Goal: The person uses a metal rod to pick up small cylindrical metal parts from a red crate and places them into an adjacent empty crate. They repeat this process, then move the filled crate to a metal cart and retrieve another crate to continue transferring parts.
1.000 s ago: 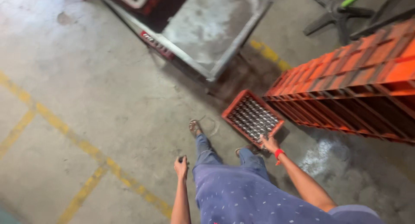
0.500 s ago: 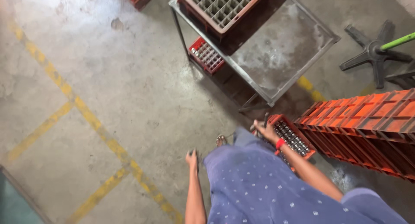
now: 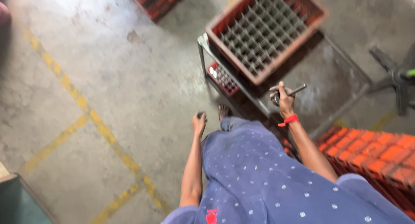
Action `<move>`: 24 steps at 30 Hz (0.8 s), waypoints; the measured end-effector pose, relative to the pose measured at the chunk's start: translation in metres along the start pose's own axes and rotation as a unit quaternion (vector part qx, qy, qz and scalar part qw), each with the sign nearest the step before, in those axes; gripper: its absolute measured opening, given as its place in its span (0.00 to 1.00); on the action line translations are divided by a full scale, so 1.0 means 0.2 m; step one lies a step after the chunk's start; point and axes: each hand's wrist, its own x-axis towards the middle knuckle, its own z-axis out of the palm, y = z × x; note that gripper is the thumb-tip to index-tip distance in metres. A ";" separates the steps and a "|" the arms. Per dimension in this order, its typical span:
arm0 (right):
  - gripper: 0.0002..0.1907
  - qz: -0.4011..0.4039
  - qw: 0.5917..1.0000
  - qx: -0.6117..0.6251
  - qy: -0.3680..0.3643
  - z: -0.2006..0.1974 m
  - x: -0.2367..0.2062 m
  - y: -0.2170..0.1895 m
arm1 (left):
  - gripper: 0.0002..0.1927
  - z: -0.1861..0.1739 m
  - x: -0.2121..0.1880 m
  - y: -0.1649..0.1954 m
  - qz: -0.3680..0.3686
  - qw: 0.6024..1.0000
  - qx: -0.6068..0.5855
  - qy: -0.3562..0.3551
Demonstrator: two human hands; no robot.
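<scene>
Right hand [image 3: 285, 102] closed around metal tool [image 3: 290, 92] (over table [image 3: 341, 77]); left hand [image 3: 199, 122] fisted on small dark object [image 3: 201, 115].

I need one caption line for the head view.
Right hand grips a metal tool beside a red crate.

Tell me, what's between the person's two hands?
In the head view, the person's own leg in blue dotted cloth and sandalled foot lie between the left hand and the right hand.

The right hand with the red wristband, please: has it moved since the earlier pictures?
Yes. The right hand with the red wristband has left the red divided crate on the floor and now lies over the grey metal table, gripping a thin metal tool.
</scene>
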 end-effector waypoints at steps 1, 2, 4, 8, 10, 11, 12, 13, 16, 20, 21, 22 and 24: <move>0.27 0.000 1.000 0.013 -0.005 0.06 0.09 -0.04 | 0.13 -0.06 0.07 0.03 -0.039 0.999 -0.015 0.022; 0.26 0.002 1.000 0.025 -0.010 0.12 0.17 -0.09 | 0.12 -0.13 0.14 0.05 -0.080 0.995 -0.031 0.043; 0.27 -0.053 0.998 -0.008 -0.020 0.25 0.35 -0.18 | 0.11 -0.26 0.24 0.05 -0.105 0.990 -0.054 0.077; 0.27 -0.128 0.986 -0.066 -0.088 0.55 0.70 -0.39 | 0.11 -0.49 0.41 -0.01 -0.016 0.985 0.002 0.170; 0.26 -0.152 0.977 -0.110 -0.100 0.72 0.88 -0.50 | 0.11 -0.59 0.54 -0.01 -0.170 0.968 -0.044 0.180; 0.26 -0.157 0.973 -0.132 -0.104 0.81 0.96 -0.54 | 0.11 -0.64 0.61 0.01 -0.175 0.966 -0.076 0.176; 0.25 -0.163 0.976 -0.117 -0.090 0.89 1.04 -0.58 | 0.11 -0.68 0.69 0.04 -0.181 0.963 -0.106 0.169; 0.25 -0.170 0.977 -0.100 -0.074 0.98 1.11 -0.62 | 0.11 -0.73 0.78 0.07 -0.183 0.960 -0.137 0.161; 0.24 -0.161 0.985 -0.048 0.030 1.19 1.25 -0.68 | 0.14 -0.86 1.11 0.25 -0.173 0.974 0.025 0.144; 0.23 -0.110 0.980 -0.012 0.164 1.28 1.24 -0.67 | 0.14 -0.91 1.58 0.66 -0.035 0.979 0.198 0.042; 0.21 -0.123 0.973 -0.015 0.194 1.25 1.21 -0.66 | 0.15 -0.87 1.69 0.76 0.009 0.968 0.250 0.007; 0.20 -0.131 0.967 -0.014 0.220 1.22 1.17 -0.64 | 0.15 -0.82 1.79 0.87 0.056 0.953 0.296 -0.027; 0.21 -0.064 0.942 -0.068 0.321 1.13 1.05 -0.61 | 0.16 -0.67 1.94 1.05 0.169 0.908 0.369 -0.105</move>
